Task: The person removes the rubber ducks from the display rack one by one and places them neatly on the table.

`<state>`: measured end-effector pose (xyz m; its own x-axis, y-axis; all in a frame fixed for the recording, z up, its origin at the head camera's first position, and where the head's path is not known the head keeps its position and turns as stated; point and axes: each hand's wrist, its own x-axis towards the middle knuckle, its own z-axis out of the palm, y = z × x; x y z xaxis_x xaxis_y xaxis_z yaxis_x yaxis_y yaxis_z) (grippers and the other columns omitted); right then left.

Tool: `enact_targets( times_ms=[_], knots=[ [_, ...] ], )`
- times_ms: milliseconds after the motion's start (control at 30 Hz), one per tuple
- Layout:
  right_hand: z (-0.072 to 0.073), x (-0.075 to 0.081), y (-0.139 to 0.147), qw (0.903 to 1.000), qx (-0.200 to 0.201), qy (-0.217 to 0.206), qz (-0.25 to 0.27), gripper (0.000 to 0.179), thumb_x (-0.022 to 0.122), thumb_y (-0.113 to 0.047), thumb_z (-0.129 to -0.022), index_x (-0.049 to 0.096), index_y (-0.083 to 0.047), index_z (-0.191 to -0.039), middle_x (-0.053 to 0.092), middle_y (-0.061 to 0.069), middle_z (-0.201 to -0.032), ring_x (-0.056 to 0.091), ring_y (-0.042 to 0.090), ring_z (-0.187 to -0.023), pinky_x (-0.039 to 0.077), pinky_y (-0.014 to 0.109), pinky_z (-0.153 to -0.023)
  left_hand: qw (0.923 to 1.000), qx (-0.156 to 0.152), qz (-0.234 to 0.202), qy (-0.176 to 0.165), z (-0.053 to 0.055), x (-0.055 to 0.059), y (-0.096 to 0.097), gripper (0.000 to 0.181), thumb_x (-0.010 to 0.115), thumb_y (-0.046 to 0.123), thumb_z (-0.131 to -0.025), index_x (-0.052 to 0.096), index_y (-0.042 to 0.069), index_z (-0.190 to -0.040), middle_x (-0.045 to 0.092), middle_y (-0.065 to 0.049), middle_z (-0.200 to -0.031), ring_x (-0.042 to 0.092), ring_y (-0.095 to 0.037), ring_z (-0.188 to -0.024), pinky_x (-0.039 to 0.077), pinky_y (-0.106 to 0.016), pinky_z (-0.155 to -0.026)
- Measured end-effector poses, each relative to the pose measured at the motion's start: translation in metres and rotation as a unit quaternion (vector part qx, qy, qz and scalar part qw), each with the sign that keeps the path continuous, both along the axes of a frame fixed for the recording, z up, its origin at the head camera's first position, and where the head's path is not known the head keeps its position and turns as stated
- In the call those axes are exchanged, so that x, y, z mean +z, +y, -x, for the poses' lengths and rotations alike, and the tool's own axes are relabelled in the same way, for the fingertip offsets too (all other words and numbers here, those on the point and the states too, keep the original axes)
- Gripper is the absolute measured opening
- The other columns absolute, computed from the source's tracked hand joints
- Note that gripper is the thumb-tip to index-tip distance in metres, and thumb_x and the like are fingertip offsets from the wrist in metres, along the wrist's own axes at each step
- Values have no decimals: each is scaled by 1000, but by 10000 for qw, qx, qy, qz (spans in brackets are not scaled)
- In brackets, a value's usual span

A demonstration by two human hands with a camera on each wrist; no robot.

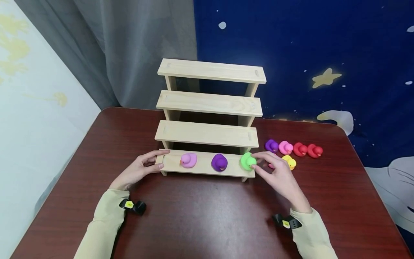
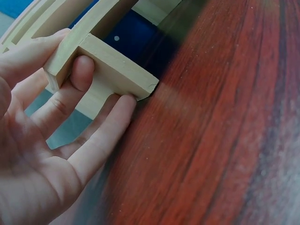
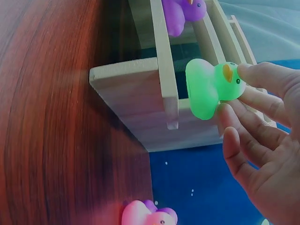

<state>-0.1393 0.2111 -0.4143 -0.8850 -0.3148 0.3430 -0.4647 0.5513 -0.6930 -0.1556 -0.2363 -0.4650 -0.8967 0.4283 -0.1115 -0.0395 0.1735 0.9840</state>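
My right hand (image 1: 280, 177) pinches a green rubber duck (image 1: 246, 161) by its head, at the right end of the lowest step of a wooden tiered shelf (image 1: 207, 133). In the right wrist view the thumb and fingertips meet around the head of the green duck (image 3: 202, 91). Along the same step stand a light purple-pink duck (image 1: 189, 160) on the left and a dark purple duck (image 1: 219, 162) in the middle. My left hand (image 1: 138, 169) grips that step's left end; in the left wrist view its fingers reach under the board and touch the side support (image 2: 119, 68).
Right of the shelf, on the dark red-brown table (image 1: 200, 216), sit a purple duck (image 1: 271, 145), a pink duck (image 1: 285, 147), two red ducks (image 1: 314, 150) and a yellow duck (image 1: 289, 162). Another pink duck is mostly hidden behind my right hand. A grey curtain (image 1: 145, 43) hangs behind.
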Motion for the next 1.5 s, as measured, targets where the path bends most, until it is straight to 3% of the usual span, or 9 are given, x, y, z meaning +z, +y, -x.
enact_targets(
  times_ms=[200, 433, 667, 967, 1133, 1267, 1500],
  knots=[
    [-1, 1, 9, 9999, 0, 149, -76, 32, 79, -2, -80, 70, -7, -110, 65, -1, -97, 58, 19, -82, 48, 24, -69, 10000, -4, 52, 2, 1, 1, 0, 50, 66, 17, -94, 51, 16, -141, 64, -15, -116, 59, -25, -105, 49, -28, -85],
    [-1, 4, 21, 9987, 100, 454, -204, 35, 79, 3, -76, 70, -5, -108, 65, 0, -96, 56, 14, -79, 45, 14, -71, 9998, -111, 18, 143, 0, -2, -3, 50, 64, 13, -95, 49, 13, -143, 63, -16, -118, 61, -24, -103, 50, -28, -84],
    [-2, 6, 35, 9980, -153, 474, -384, 37, 81, 4, -74, 70, -5, -108, 67, 3, -104, 59, 17, -79, 47, 17, -73, 9995, -145, -33, 277, -1, -2, -3, 50, 63, 10, -95, 48, 12, -143, 64, -17, -116, 61, -24, -102, 50, -29, -85],
    [-6, 9, 52, 9959, -395, 579, -579, 38, 80, 1, -76, 71, -8, -113, 67, 4, -111, 57, 11, -101, 41, 9, -81, 10000, -48, -3, 81, 0, 1, 0, 50, 65, 13, -94, 50, 13, -142, 64, -16, -117, 59, -23, -105, 50, -29, -85],
    [-9, 10, 62, 9950, -531, 530, -660, 38, 80, 0, -77, 71, -8, -113, 67, 5, -108, 56, 12, -98, 39, 8, -81, 10000, -1, 4, 82, 0, 1, 0, 50, 65, 13, -94, 50, 12, -142, 65, -16, -115, 58, -22, -106, 49, -28, -85],
    [-14, 9, 72, 9939, -693, 563, -647, 40, 80, 4, -75, 71, -6, -112, 68, 6, -104, 56, 5, -92, 39, 7, -82, 9998, -48, 38, 193, 0, 0, 1, 50, 64, 13, -94, 49, 12, -142, 66, -16, -112, 59, -22, -106, 48, -27, -86],
    [-23, 6, 94, 9920, -971, 612, -529, 39, 78, 7, -76, 71, -7, -112, 66, 2, -100, 55, 3, -81, 41, 9, -72, 9992, -35, -18, 390, -2, 0, 2, 48, 62, 10, -95, 48, 9, -142, 68, -16, -106, 61, -22, -101, 46, -27, -85]
  ],
)
